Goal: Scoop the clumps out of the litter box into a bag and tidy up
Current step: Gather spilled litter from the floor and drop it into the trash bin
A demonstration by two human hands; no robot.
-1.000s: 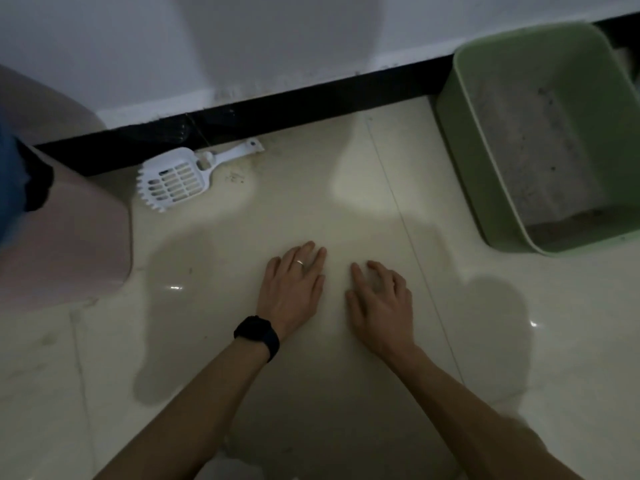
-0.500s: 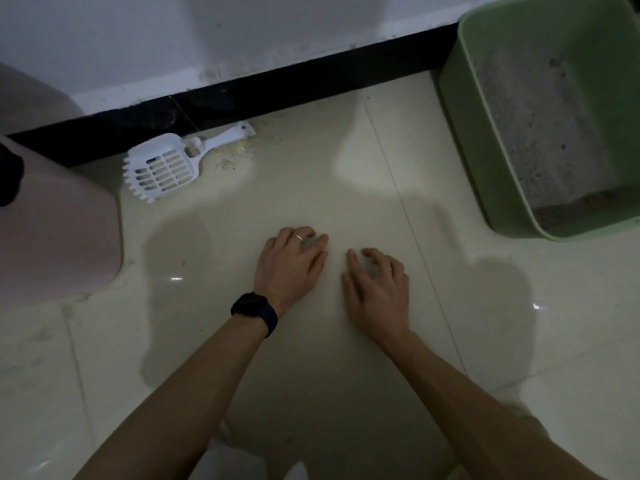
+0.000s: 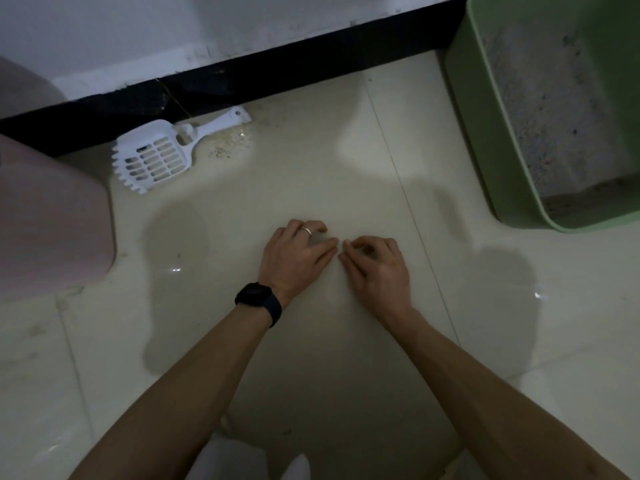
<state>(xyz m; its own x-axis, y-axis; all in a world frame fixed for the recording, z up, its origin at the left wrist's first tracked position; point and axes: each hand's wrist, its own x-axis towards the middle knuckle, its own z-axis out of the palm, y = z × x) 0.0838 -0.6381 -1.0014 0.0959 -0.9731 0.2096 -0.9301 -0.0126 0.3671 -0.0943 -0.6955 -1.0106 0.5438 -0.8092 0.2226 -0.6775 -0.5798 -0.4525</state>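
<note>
Your left hand [image 3: 298,254] and right hand [image 3: 379,271] are both down on the floor [image 3: 311,174] in front of you, fingertips almost meeting, and both are drawn in narrow: the left fingers curl under, and the right thumb and forefinger close on each other as if picking at something thin and flat. Whether either hand actually holds anything, I cannot tell; no bag edge shows clearly in this dim light, so my guess is only that you are trying to tease a bag open before any scooping starts. The litter box [image 3: 464,98], green and open-topped, sits well apart to your right against the black skirting [image 3: 311,64], its grey litter [image 3: 540,116] flecked with a few dark specks, so the clumps appear not yet lifted out. The white slotted scoop [image 3: 152,161] lies untouched on the floor to your left by the skirting, handle pointing toward the wall, with a scatter of spilled grains [image 3: 225,150] just beside it; those will want sweeping up at the tidying stage. A pink container [image 3: 52,220] stands at the far left, near the scoop. With the scoop and the box on opposite sides, working in the middle puts you between the two, though each looks to need a stretch
</note>
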